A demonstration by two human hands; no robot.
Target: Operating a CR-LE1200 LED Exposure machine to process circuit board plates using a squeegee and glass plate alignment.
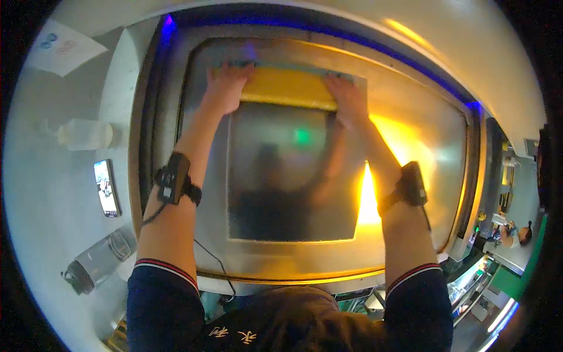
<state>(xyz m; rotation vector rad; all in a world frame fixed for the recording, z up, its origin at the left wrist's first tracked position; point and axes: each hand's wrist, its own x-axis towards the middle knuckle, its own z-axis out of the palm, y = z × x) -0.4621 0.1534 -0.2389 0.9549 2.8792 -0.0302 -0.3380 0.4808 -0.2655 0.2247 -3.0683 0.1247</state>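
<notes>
Both my arms reach forward over a recessed metal bed. My left hand [227, 87] is at the left end of a flat yellow strip [287, 88], fingers over its far edge and thumb on its near side. At the right end, my right hand [347, 100] grips it likewise; motion blurs the fingertips. The strip lies along the far end of a smooth, glossy rectangular panel [281, 176], which mirrors my upper body and a green light spot. Whether strip and panel are one piece I cannot tell.
A raised metal frame [182, 94] surrounds the bed. On the left ledge lie a phone [107, 188], a clear bottle [99, 261], a white squeeze bottle [85, 134] and a paper sheet [64, 47]. Cables hang from devices strapped to both forearms. Another person [517, 236] is far right.
</notes>
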